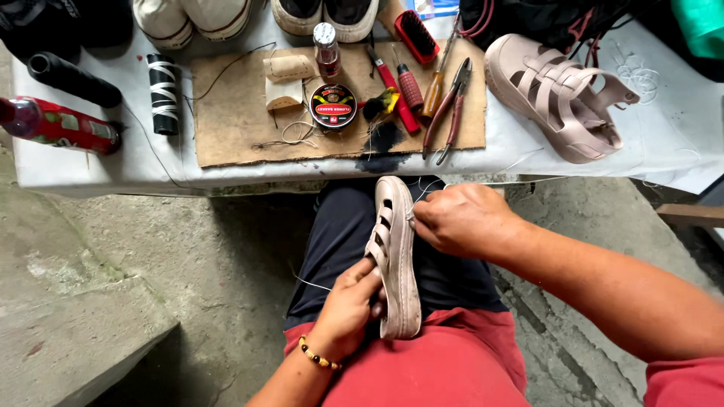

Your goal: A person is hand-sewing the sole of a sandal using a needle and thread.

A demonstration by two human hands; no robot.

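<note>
Left hand (348,305) is gripping the beige sandal (396,252) on the lap, sole up; right hand (460,220) is clenching at its upper edge, pinching thread (311,282).

I note a low bench (90,169) under white sheeting, bearing a brown cardboard mat (234,120), black thread spool (163,93), red bottle (56,124) and beige strapped sandal (562,94)

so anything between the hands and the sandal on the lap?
Nothing visible. Both hands are already on the sandal: the left hand grips its side near the heel end, and the right hand presses against the strap side near the toe. A thin thread runs off near the left hand but blocks nothing.
</note>
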